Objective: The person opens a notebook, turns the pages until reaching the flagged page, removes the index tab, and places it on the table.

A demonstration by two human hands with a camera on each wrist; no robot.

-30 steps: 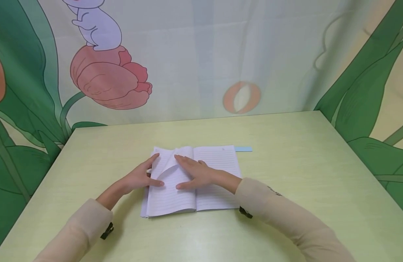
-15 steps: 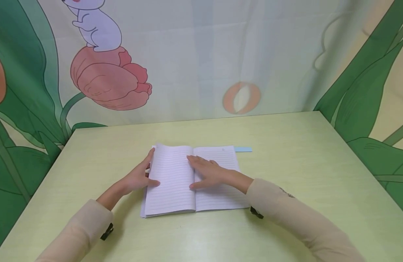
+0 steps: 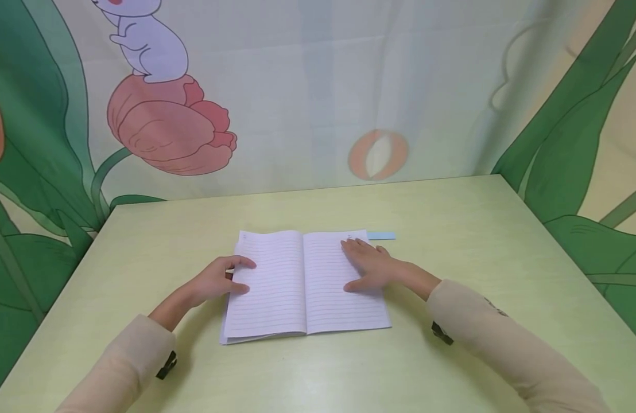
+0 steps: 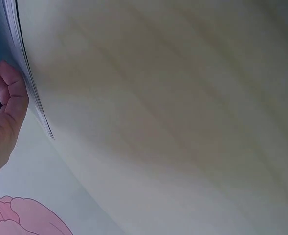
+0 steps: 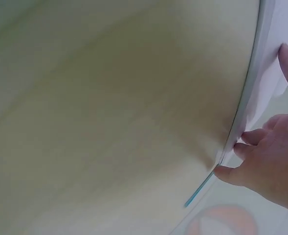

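Observation:
An open notebook (image 3: 276, 307) with lined white pages lies on the table, its fold near the middle. At its left edge my left hand (image 3: 214, 281) grips the pages, thumb and index finger on top. In the left wrist view the other fingers of the left hand (image 4: 9, 105) curl at the page edge. Flat on the right page, fingers spread, rests my right hand (image 3: 375, 267). The right wrist view shows fingertips of that hand (image 5: 276, 156) at the notebook's outer edge (image 5: 261, 63). A light blue strip (image 3: 382, 236) sticks out past the notebook's top right corner.
The pale yellow-green table (image 3: 318, 378) extends around the notebook on all sides. Behind it hangs a printed curtain (image 3: 276, 103) with a rabbit, flowers and leaves. A dark clip-like piece (image 3: 166, 365) shows under the left sleeve, another (image 3: 442, 332) under the right.
The lifted, folded page on the left side now lies flat. My right hand has slid from the left page across to the right one. My left index finger has moved onto the left page.

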